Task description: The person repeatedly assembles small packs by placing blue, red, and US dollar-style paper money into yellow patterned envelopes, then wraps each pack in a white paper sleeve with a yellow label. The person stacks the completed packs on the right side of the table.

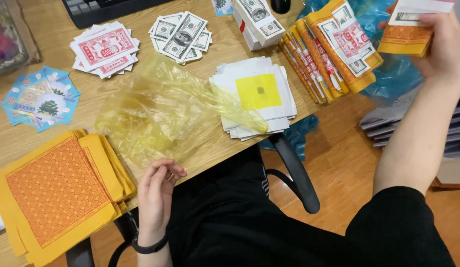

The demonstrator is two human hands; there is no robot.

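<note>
My right hand [440, 44] is raised at the upper right, gripping a bundle of orange and white paper sheets [407, 29] above a blue plastic bag [393, 74]. My left hand [158, 185] rests at the near edge of the wooden table [200, 143], fingers loosely curled and holding nothing, just touching the edge of a crumpled clear yellow plastic bag [161, 113]. A thick stack of yellow sheets with an orange patterned square [57, 190] lies left of that hand. A pile of white sheets with a yellow square [257, 96] sits under the bag's right end.
Orange-wrapped paper bundles [329, 49] lean at the table's right edge. Fanned stacks of play banknotes lie further back: red-and-white [105, 49], grey-green [182, 35], blue [41, 98]. A banded note block [257, 22], a keyboard [99, 10], and a black chair armrest [294, 173] are also present.
</note>
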